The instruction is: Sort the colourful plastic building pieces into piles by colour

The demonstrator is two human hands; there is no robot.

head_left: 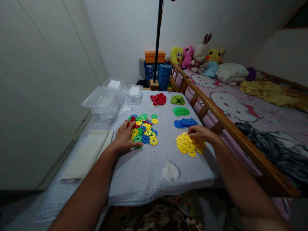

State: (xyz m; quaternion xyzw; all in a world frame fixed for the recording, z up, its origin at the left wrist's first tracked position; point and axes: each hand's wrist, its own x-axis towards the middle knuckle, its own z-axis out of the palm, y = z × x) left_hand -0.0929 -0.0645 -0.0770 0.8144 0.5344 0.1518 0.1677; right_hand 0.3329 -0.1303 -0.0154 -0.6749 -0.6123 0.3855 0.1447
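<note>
A mixed heap of flower-shaped plastic discs (145, 139) in yellow, green, blue and red lies near the table's middle. My left hand (124, 136) rests at its left edge, fingers spread, touching some pieces. My right hand (198, 131) is over the pile of yellow discs (187, 146), its fingertips pinched together at the pile's top; whether a disc is between them is hidden. Behind the yellow pile are separate piles of blue discs (185, 123), green discs (181, 111) and olive-green discs (178, 99). A red pile (158, 98) sits at the back centre.
Clear plastic containers (101, 98) are stacked at the table's back left, with a smaller lidded box (134, 91) beside them. A folded cream cloth (86, 154) lies on the left. A wooden bed rail (214, 117) runs along the right edge.
</note>
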